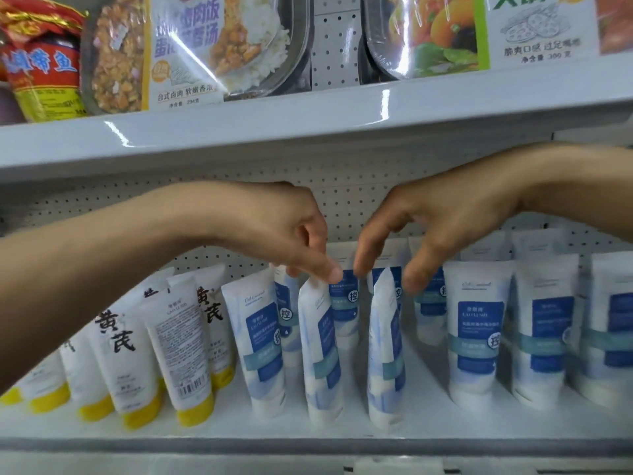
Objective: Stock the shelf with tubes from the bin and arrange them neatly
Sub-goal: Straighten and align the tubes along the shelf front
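Left grip (291,231) and right grip (424,224) nearly meet, fingertips down.
Left fingers curl under; right thumb and bent fingers spread apart.

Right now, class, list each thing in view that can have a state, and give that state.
blue-and-white tubes, standing cap-down
edge-on tube, upright, turned sideways
yellow-capped tubes, cap-down, leaning
barcode tube, back facing out
left hand, fingertip on a blue-and-white tube's top; grip unclear
right hand, fingers spread down over blue-and-white tubes; grip unclear
meal trays, sealed, propped on upper shelf
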`<state>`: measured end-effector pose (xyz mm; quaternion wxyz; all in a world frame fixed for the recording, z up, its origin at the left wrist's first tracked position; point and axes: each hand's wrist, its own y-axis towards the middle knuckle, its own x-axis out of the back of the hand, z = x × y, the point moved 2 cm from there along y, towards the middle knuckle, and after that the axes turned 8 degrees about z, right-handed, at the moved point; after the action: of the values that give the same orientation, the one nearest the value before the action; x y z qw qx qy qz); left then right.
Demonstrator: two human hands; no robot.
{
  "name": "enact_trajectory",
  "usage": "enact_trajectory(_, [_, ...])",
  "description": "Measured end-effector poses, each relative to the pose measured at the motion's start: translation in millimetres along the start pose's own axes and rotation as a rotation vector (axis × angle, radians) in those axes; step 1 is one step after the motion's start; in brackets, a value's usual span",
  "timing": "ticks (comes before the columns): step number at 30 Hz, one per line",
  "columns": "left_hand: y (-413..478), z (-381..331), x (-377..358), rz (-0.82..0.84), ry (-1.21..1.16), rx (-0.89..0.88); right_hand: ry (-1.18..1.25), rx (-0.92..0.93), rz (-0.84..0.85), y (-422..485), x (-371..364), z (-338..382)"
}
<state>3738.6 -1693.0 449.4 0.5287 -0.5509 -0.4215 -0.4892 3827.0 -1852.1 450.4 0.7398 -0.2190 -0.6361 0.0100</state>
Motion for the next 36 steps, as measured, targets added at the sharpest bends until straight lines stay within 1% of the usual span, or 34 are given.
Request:
enact_trajectory(2, [2, -4, -3, 0.022, 0.040, 0.051, 0.005, 0.016, 0.030, 5, -6, 6])
enact_trajectory(5, [8, -8, -9, 0.012, 0.082, 0.107, 0.045, 0.061, 0.029, 11, -13, 8])
enact_trajectory(8, [13, -7, -15, 0.003, 0.022, 0.113, 0.069, 0.097, 0.014, 12, -16, 9])
enact_trajectory(12, [19, -7, -20, -0.023, -0.051, 0.075, 0.057, 0.056, -0.043, 12, -21, 7])
enact_trajectory(15, [23, -6, -23, -0.020, -0.152, 0.032, 0.056, 0.023, -0.087, 12, -25, 3])
enact_trajectory(24, [29, -5, -28, -0.056, -0.330, -0.081, 0.044, -0.066, -0.082, 6, -22, -5])
enact_trajectory(31, [32, -11, -28, -0.057, -0.350, -0.129, 0.078, -0.118, -0.068, 3, -18, -7])
enact_trajectory(36, [31, -10, -30, -0.046, -0.336, -0.117, 0.127, -0.143, -0.091, -3, -13, -8])
